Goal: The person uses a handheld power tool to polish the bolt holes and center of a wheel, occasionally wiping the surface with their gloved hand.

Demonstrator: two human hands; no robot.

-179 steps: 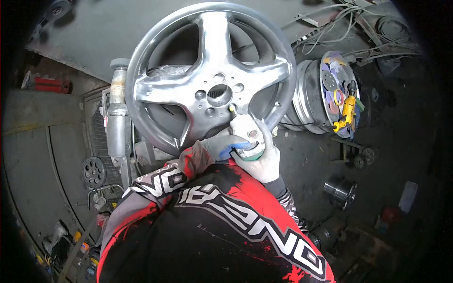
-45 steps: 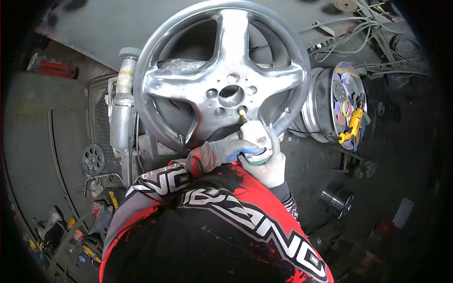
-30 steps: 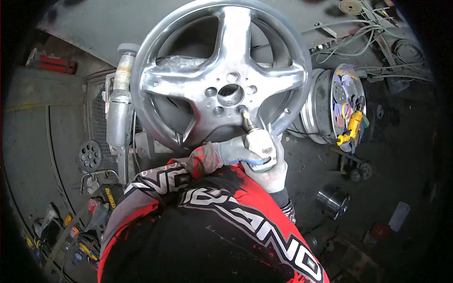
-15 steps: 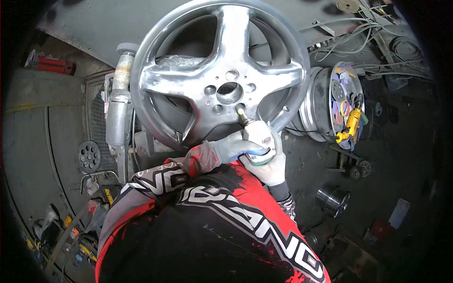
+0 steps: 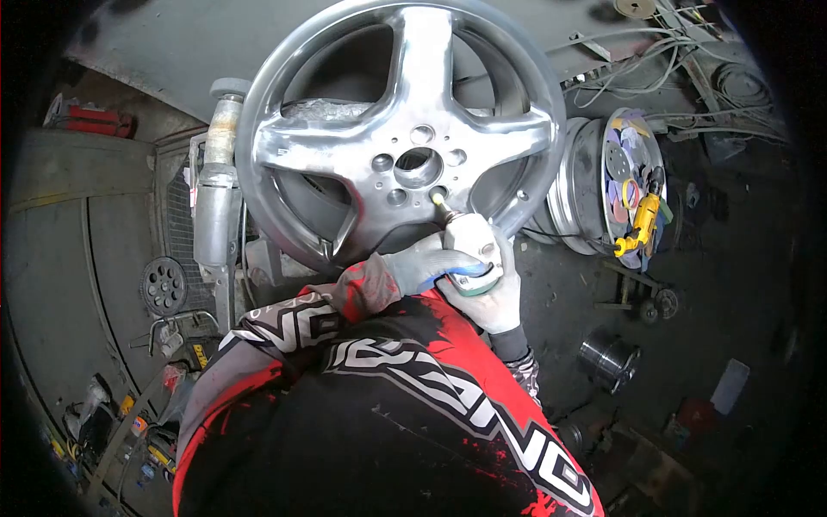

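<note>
A polished five-spoke alloy wheel rim (image 5: pixel 428 60) stands facing me, with a centre bore and a ring of lug holes. Both gloved hands hold a pale, stubby die grinder (image 5: pixel 471 241) with a greenish butt end. Its thin yellow-tipped bit is at the lower right lug hole (image 5: pixel 438 194). My left hand (image 5: pixel 428 265), in a grey glove with a blue patch, wraps the tool's body from the left. Around its lower right side closes my right hand (image 5: pixel 498 300), in a white glove.
Right of the wheel, another rim (image 5: pixel 575 191) holds sanding discs and a yellow power tool (image 5: pixel 641 226). A grey metal cylinder (image 5: pixel 215 215) stands at left. Cables (image 5: pixel 663 73) hang at upper right. A small dark metal drum (image 5: pixel 610 358) lies on the floor.
The grinder and both hands have shifted very slightly up and left, its bit still at the same lug hole. The grips are unchanged.
</note>
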